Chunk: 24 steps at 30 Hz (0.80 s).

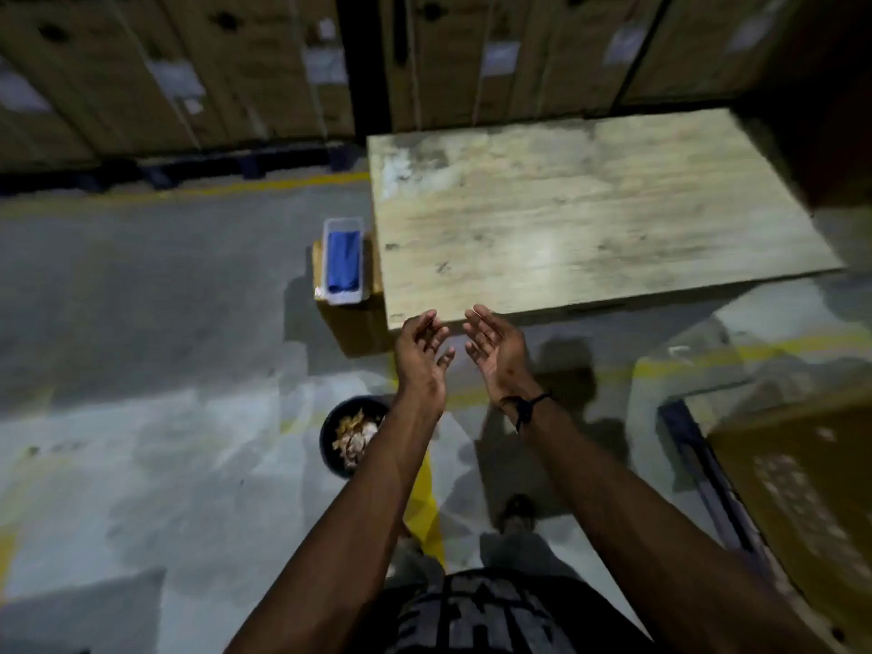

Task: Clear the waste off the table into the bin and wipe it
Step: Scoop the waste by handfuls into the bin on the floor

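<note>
**Observer:** What are you holding right now?

**Operator:** Nothing. I'm holding my left hand (421,354) and right hand (495,351) out with palms turned inward and fingers loosely spread, both empty, just short of the near edge of the table (590,219).

**Observer:** And the waste?

**Operator:** I'm seeing scraps, crumpled and pale, lying in the round dark bin (351,436) on the floor, below and behind my left wrist. The tabletop ahead of my fingertips is looking bare, so I'm judging the clearing done and the wipe as the step in hand.

**Observer:** Where's your cloth?

**Operator:** I'm looking at a blue cloth (343,262), soft and folded long, lying in a pale rectangular tray (343,224) on a cardboard box (351,323), ahead and to the left of my left hand, just beside the table's left edge.

**Observer:** Advice for the wipe?

**Operator:** The top is flat, worn wood grain with dull stains and a sheen near the middle. I'm thinking long overlapping strokes along the grain, pressing harder on the darker far-left patch.
</note>
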Available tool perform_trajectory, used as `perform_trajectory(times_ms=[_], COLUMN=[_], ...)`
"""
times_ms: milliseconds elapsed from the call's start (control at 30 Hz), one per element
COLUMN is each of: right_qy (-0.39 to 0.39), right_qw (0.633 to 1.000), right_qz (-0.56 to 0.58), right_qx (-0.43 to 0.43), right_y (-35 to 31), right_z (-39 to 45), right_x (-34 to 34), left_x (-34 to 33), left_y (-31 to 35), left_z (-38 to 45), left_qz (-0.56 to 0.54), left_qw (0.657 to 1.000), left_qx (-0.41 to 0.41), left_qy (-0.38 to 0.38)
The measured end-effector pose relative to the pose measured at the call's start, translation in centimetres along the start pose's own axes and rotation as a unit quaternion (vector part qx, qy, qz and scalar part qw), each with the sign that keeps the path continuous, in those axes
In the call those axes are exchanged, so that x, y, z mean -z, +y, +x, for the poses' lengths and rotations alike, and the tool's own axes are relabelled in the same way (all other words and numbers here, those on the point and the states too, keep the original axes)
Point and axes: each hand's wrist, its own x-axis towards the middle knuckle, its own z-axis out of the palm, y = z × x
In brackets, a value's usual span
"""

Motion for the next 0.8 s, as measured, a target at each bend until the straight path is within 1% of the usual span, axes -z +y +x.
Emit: perform_trajectory(times_ms=[200, 300, 400, 500, 633, 800], right_qy=[0.05, 0.069, 0.076, 0.092, 0.113, 0.132], right_qw=[0.996, 0.993, 0.99, 0.987, 0.979, 0.953], right_qz=[0.032, 0.024, -0.008, -0.037, -0.1, -0.211], right_qx=[0.063, 0.095, 0.119, 0.128, 0.136, 0.172], right_y=[-9.9, -14.2, -17.9, -20.9, -23.6, -25.5], right_z=[0.4, 1.1, 2.6, 4.5, 7.6, 13.0], right_x=[8.5, 12.6, 16.8, 20.1, 23.6, 27.1], left_x=[-12.4, -17.4, -21.4, -24.4, -27.3, -29.2], left_y=[-5.0, -7.9, -11.3, -13.9, -16.0, -17.5], left_z=[-2.2, -1.7, -0.4, 1.1, 3.6, 8.9], left_qz=[0.089, 0.133, 0.186, 0.244, 0.328, 0.411], left_qw=[0.993, 0.986, 0.975, 0.96, 0.932, 0.896], left_qx=[-0.014, -0.028, -0.052, -0.074, -0.109, -0.148], left_qy=[-0.077, -0.1, -0.115, -0.115, -0.107, -0.079])
